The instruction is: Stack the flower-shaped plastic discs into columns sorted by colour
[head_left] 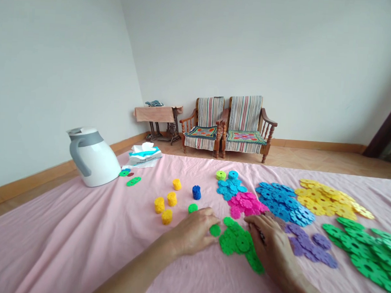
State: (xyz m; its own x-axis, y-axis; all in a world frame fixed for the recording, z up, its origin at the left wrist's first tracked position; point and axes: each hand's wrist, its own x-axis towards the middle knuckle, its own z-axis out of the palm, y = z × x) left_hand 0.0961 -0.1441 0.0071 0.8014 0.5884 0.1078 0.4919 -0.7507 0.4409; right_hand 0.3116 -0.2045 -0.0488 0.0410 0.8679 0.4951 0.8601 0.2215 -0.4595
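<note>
My left hand (196, 232) is closed, thumb and fingertips pinching a green plastic snowflake disc (215, 230). Behind it stands a short green stack of discs (192, 208). Beside the fingers lies a loose pile of green discs (233, 241). My right hand (275, 247) curls over the right side of that pile, and something dark brown and small shows between its fingers, too hidden to name. Partly covered by this hand are brown discs (277, 220). Pink discs (246, 204) lie just beyond the fingertips, purple discs (311, 246) to the right.
Several yellow stacks (167, 216) and a dark blue stack (196, 192) stand left of centre on the pink cloth (111, 247). Blue (278, 196), yellow (330, 199) and green piles (367, 251) spread rightward. A white jug (99, 161) and tissue box (145, 155) stand far left.
</note>
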